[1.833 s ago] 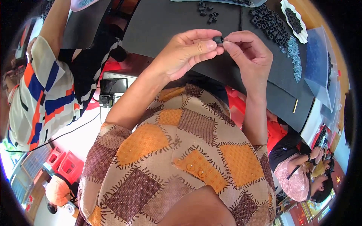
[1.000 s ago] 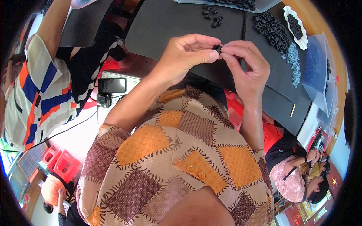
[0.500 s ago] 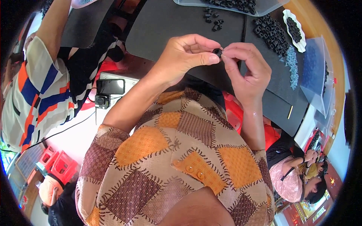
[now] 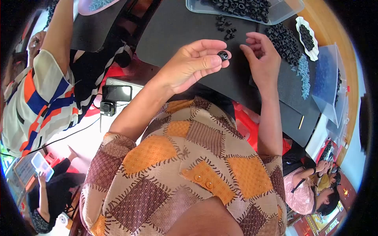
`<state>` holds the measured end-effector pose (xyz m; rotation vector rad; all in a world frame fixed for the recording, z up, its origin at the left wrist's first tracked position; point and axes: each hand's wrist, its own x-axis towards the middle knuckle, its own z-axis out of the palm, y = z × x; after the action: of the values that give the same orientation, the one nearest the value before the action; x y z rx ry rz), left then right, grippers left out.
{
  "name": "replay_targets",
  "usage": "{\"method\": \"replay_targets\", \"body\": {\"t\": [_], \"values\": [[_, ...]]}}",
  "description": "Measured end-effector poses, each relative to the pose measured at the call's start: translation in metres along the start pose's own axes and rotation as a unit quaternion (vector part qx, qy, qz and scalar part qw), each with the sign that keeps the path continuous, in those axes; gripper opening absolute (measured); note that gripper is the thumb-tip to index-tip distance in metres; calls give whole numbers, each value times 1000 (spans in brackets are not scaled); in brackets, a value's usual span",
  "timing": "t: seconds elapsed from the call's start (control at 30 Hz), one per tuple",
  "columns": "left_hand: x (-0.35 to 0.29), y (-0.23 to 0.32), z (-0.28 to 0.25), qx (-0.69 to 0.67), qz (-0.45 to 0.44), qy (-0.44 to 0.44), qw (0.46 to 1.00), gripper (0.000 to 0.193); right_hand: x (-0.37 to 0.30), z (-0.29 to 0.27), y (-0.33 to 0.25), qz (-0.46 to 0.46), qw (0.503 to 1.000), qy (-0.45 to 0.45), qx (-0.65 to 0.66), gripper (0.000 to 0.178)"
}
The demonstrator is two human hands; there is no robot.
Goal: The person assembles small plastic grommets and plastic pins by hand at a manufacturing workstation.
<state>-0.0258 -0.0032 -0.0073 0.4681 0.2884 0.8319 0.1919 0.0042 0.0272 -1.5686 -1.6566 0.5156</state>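
Note:
Between the thumb and fingers of my left hand (image 4: pixel 193 63) is a small black ring-shaped part (image 4: pixel 222 54), with a pale detail visible in its opening. My right hand (image 4: pixel 265 63) is apart from it, thumb and fingers spread and loosely bent, nothing visible in them. Just right of that hand lies a pile of similar black parts (image 4: pixel 284 42). Small translucent blue pieces (image 4: pixel 303 76) lie in a strip below the pile. Several small black pieces (image 4: pixel 225 26) are scattered on the dark table (image 4: pixel 169 37) beyond my hands.
A clear bin (image 4: pixel 285 15) of black parts stands at the far edge. Right of the pile are a white scalloped dish (image 4: pixel 313 50) of black pieces and a clear plastic box (image 4: pixel 327 74). A thin yellow stick (image 4: pixel 301 122) lies near right. A person in a striped top (image 4: pixel 39 102) sits left.
My right hand has come away from the black part and moved slightly right, its fingers parting. My left hand keeps hold of the part, now turned so its opening shows.

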Motion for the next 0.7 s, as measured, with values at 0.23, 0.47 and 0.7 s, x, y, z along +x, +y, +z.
{"method": "replay_targets", "body": {"t": [0.23,0.47,0.7], "values": [[0,3,-7,-12,13,-1,1000,35,19,12,8,-46,995,-42,-79,30],[3,6,-8,-3,34,22,999,32,24,15,16,-100,990,-37,-89,25],[8,5,-6,3,24,7,1000,33,-9,-11,-19,103,961,-71,246,10]]}}
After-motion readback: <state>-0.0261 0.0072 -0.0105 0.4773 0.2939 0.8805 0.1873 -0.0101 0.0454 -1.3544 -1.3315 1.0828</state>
